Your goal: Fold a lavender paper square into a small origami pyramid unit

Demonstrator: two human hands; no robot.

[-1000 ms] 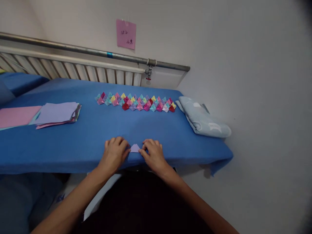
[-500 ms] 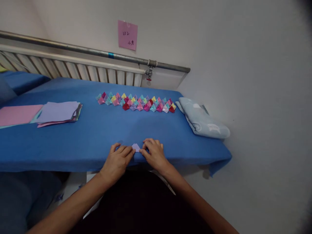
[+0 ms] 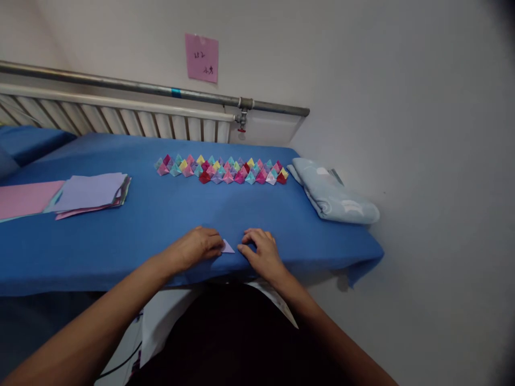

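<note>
A small folded piece of lilac paper [image 3: 228,247] lies at the table's front edge, its right corner pointing toward my right hand. My left hand [image 3: 203,245] has its fingers closed over the paper's left part, which they hide. Just to the right, my right hand [image 3: 260,250] is apart from the paper, thumb and fingers curved with a gap between them and nothing held. Beyond both hands, several small folded paper pieces [image 3: 228,175] in pink, red, yellow, teal and purple stand in close rows.
Paper sheets lie at the left, a lilac-topped stack [image 3: 90,191] beside a pink sheet [image 3: 30,198]. A folded light-blue cloth [image 3: 338,195] rests on the right end of the blue-covered table [image 3: 161,214]. Behind are a radiator [image 3: 132,120], a pipe with a valve, and a pink note [image 3: 201,58].
My right hand has let go of the lilac paper and moved slightly right. The left hand has turned and now covers more of the paper. The view has shifted a little.
</note>
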